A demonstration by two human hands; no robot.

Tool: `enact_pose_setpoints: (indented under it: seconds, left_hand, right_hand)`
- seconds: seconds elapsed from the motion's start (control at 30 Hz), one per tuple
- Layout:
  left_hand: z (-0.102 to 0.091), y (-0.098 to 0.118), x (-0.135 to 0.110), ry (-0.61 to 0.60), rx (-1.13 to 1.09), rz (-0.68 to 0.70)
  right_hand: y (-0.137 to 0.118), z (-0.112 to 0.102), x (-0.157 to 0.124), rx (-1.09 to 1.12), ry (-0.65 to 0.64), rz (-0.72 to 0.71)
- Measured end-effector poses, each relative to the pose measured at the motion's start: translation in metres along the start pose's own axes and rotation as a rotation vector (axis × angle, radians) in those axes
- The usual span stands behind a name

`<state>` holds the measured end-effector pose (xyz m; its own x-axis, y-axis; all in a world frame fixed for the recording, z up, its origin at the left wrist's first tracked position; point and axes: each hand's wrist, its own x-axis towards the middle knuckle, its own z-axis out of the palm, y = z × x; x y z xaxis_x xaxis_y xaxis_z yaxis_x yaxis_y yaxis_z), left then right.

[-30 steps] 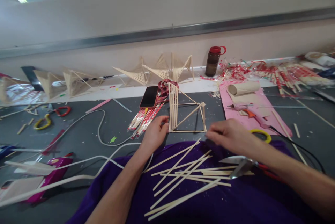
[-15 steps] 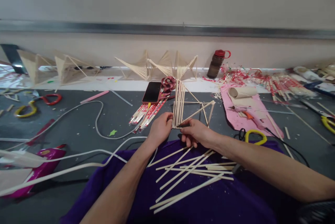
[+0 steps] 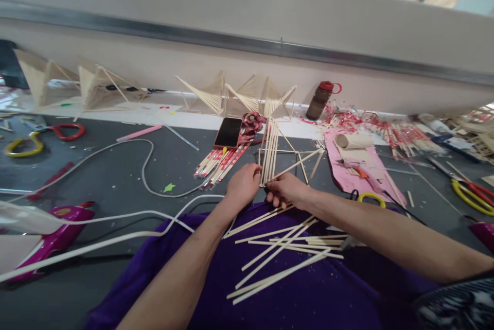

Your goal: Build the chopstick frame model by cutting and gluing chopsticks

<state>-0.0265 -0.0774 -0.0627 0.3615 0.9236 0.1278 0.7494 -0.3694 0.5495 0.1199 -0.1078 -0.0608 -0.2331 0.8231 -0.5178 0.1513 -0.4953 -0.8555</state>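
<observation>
A small frame of thin wooden sticks [image 3: 272, 152] stands in front of me, with a row of near-parallel sticks on its left and a triangular part to the right. My left hand [image 3: 244, 184] is closed at the lower left edge of this frame, thumb and fingers pinching it. At its lower front corner my right hand [image 3: 287, 190] pinches too, the fingertips close to the left hand's. Whether a single stick end is between those fingers is hidden. Several loose wooden sticks [image 3: 278, 241] lie crossed on the purple cloth [image 3: 309, 294] below my hands.
Finished stick models [image 3: 243, 94] line the wall, beside a bottle [image 3: 320, 101]. A phone [image 3: 228, 132] rests on wrapped chopsticks [image 3: 222, 162]. At right, a glue gun [image 3: 360, 171] lies on pink paper [image 3: 370, 191]. A white cable [image 3: 135, 240] crosses the left side, near scissors [image 3: 25, 144].
The view has tilted and shifted slightly. Both hands stay at the frame's lower front corner. One loose stick on the cloth now lies alongside another near the top of the pile.
</observation>
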Motion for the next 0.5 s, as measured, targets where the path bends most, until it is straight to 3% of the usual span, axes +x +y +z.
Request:
enact_pose_setpoints:
  seconds: [0.3, 0.5]
  left_hand:
    - [0.0, 0.001, -0.001, 0.012, -0.004, 0.011]
    - [-0.002, 0.004, -0.003, 0.008, 0.001, -0.006]
  right_hand:
    - [-0.001, -0.007, -0.005, 0.003, -0.015, 0.025]
    - [-0.008, -0.011, -0.026, -0.003, -0.06, 0.014]
